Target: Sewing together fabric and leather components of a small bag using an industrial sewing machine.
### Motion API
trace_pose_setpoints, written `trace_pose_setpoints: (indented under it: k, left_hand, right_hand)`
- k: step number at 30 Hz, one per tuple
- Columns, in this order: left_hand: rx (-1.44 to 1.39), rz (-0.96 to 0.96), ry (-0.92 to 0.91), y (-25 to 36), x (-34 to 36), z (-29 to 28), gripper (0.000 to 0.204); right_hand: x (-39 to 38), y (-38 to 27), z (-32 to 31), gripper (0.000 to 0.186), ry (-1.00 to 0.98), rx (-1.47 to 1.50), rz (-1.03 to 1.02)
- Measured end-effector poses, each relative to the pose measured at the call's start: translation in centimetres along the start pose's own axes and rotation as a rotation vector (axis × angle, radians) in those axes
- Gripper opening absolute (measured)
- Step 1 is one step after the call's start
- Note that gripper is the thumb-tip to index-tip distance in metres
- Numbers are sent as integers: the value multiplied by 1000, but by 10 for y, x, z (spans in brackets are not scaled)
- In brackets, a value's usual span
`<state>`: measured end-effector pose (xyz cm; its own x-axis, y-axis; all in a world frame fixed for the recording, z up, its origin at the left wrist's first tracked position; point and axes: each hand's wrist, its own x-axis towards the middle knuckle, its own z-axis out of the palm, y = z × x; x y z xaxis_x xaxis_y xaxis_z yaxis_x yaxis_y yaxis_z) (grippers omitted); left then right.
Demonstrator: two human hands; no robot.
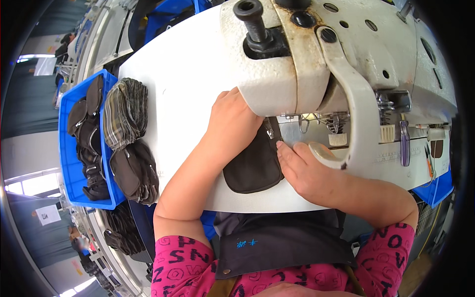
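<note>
A dark brown zippered pouch (250, 168) lies flat on the white sewing table (183, 74), its upper end under the head of a white industrial sewing machine (267, 79). My left hand (232, 121) is over the pouch's upper left part, its fingertips mostly hidden behind the machine head. My right hand (307, 175) is at the pouch's right edge, fingers bent together and touching it beside the metal zipper pull (270, 129).
At the left, a blue crate (69, 163) holds several dark pouches, beside stacks of plaid pieces (123, 111) and brown pouches (131, 171). A purple-handled screwdriver (404, 143) is right of the machine's arm. Another blue bin (430, 190) sits at the right.
</note>
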<state>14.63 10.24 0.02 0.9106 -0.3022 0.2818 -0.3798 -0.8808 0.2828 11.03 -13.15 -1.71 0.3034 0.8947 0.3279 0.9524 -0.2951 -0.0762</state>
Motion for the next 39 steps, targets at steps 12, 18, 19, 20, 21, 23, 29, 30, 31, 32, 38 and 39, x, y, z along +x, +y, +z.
trace_pose_setpoints:
  k: [12, 18, 19, 20, 21, 23, 29, 30, 31, 32, 38, 39]
  left_hand:
    - [-262, 16, 25, -28, 47, 37, 32]
    - [-427, 101, 72, -34, 58, 38, 40]
    - [-456, 116, 81, -34, 60, 38, 41]
    - [-458, 115, 84, -35, 62, 38, 41]
    - [-378, 97, 34, -34, 64, 37, 40]
    - [-299, 78, -14, -36, 68, 38, 39]
    - [-147, 62, -81, -47, 72, 47, 30]
    - [-146, 58, -79, -47, 72, 46, 30]
    - [-137, 45, -82, -47, 72, 44, 28]
    - [-127, 32, -84, -48, 71, 42, 26]
    - [-150, 12, 113, -25, 42, -15, 17]
    - [-56, -73, 88, -16, 33, -24, 17]
  right_hand:
    - [2, 25, -13, 50, -72, -197, 149]
    - [7, 29, -16, 54, -38, -233, 150]
    - [8, 30, -16, 53, -15, -210, 153]
    - [8, 30, -15, 53, -18, -213, 151]
    - [7, 30, -12, 53, -2, -207, 153]
    - [5, 31, -8, 52, 14, -203, 151]
    - [5, 34, -1, 50, -4, -201, 175]
    - [5, 34, 0, 50, 5, -199, 183]
    - [5, 33, 1, 50, 15, -196, 191]
    - [6, 33, 2, 50, 18, -195, 185]
    - [1, 36, 8, 42, 105, -44, 299]
    - [2, 35, 6, 41, 118, -69, 312]
